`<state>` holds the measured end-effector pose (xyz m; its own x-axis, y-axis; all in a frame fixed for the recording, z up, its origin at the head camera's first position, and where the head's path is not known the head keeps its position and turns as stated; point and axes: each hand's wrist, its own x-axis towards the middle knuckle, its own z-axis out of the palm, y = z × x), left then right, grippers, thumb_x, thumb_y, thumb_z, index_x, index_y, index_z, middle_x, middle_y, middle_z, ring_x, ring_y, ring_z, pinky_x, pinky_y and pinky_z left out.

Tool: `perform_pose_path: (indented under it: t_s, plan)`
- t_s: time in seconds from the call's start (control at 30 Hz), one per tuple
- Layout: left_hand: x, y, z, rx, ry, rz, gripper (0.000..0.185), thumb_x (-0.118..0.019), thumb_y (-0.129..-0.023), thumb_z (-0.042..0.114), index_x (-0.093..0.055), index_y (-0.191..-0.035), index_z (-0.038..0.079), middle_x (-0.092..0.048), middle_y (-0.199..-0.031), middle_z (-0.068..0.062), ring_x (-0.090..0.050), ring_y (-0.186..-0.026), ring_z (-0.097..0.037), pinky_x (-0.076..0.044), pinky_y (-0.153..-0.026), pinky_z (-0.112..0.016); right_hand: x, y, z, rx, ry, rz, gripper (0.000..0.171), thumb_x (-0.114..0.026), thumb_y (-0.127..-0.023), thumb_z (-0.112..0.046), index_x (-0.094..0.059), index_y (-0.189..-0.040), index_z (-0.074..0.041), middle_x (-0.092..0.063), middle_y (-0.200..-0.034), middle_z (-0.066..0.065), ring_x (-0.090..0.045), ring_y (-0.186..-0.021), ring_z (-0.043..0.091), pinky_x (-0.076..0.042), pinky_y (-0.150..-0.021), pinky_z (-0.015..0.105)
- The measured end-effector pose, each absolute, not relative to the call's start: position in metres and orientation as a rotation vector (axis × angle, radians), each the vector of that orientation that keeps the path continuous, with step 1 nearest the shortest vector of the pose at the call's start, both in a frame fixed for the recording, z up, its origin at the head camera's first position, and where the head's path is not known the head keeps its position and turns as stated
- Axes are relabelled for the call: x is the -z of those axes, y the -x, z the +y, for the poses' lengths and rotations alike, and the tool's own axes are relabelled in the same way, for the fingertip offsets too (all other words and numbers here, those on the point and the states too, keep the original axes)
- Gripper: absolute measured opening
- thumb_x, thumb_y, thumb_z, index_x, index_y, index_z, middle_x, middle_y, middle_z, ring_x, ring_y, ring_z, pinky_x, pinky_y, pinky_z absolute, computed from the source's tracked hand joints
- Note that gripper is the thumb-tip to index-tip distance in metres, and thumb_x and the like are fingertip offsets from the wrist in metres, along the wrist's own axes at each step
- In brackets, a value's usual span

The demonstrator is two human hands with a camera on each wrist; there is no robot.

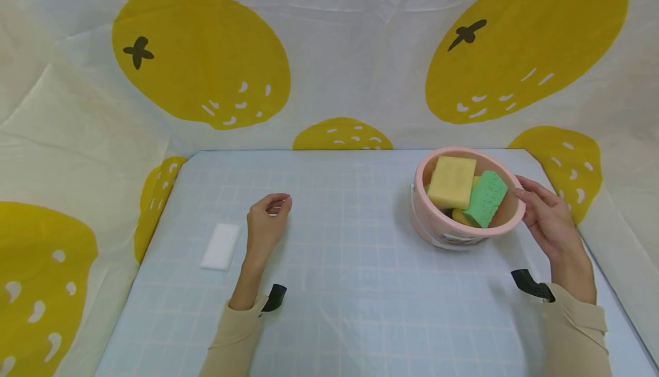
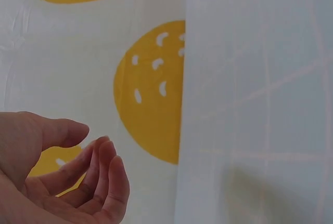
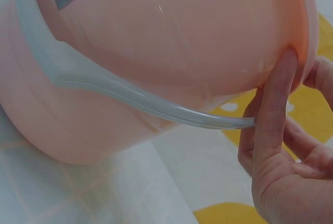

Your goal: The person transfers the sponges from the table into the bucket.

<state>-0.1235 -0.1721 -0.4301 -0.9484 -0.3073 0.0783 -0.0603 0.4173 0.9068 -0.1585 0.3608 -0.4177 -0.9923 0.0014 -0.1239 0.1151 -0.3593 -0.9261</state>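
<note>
A white rectangular block (image 1: 220, 246) lies flat on the pale gridded bench (image 1: 329, 308), near its left edge; lemon-print cloth (image 1: 206, 56) hangs behind.

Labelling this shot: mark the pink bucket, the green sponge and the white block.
pink bucket (image 1: 465, 238), head view, on its outer front wall.
green sponge (image 1: 487, 198), head view, middle of its top face.
white block (image 1: 221, 245), head view, centre of its flat top.
</note>
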Motion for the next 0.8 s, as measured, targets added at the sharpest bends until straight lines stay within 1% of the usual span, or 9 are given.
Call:
perform_pose_path:
  t_s: [0.3, 0.57, 0.8]
  plan:
    - [0.436, 0.108, -0.2, 1.504, -0.443, -2.451, 0.024, -0.068, -0.099, 0.022, -0.076, -0.115, 0.006, -0.075, -0.105, -0.012, -0.067, -0.091, -0.023, -0.049, -0.073, -0.021, 0.419, 0.159, 0.361, 2.512, -0.162, 1.756, 0.032, -0.062, -0.103, -0.011, -0.069, -0.134, -0.018, -0.07, -0.124, -0.008, -0.072, -0.091, 0.01, -0.057, -0.081, 0.02]
    - [0.441, 0.098, -0.22, 1.434, -0.518, -2.443, 0.025, -0.068, -0.099, 0.021, -0.075, -0.117, 0.005, -0.075, -0.106, -0.015, -0.068, -0.094, -0.026, -0.046, -0.071, -0.013, 0.42, 0.161, 0.362, 2.52, -0.159, 1.735, 0.032, -0.062, -0.103, -0.01, -0.07, -0.134, -0.018, -0.069, -0.124, -0.008, -0.072, -0.091, 0.01, -0.057, -0.081, 0.02]
    - [0.442, 0.086, -0.236, 1.389, -0.606, -2.44, 0.028, -0.068, -0.099, 0.023, -0.074, -0.121, 0.006, -0.075, -0.108, -0.015, -0.067, -0.094, -0.023, -0.045, -0.067, -0.013, 0.421, 0.161, 0.362, 2.505, -0.109, 1.75, 0.033, -0.06, -0.104, -0.01, -0.068, -0.135, -0.017, -0.069, -0.125, -0.007, -0.071, -0.09, 0.01, -0.057, -0.081, 0.02]
